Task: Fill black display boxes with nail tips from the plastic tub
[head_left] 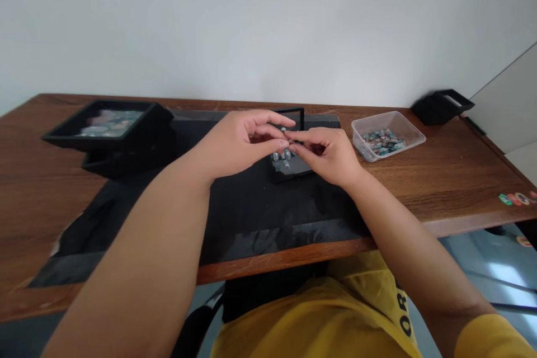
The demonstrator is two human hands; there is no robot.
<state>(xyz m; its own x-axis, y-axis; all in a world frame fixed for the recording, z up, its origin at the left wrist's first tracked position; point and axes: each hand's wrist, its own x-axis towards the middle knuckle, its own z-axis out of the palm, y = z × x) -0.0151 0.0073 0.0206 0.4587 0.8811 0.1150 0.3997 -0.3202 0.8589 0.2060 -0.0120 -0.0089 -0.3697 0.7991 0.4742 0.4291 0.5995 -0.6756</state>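
My left hand (251,142) and my right hand (325,151) meet fingertip to fingertip over a small black tray (300,166). Thumb and forefinger are pinched together on each hand, at a spot too small to show what lies between them. Several small, shiny grey-teal pieces (286,156) sit in the tray just under my fingertips. Part of the tray and its contents is hidden by both hands.
A black mat (260,207) covers the middle of the wooden table (453,179). On the left, stacked black bins (151,128) hold wrapped pieces. To the right stand a clear plastic container (409,137) of small teal and brown pieces and a black box (440,109).
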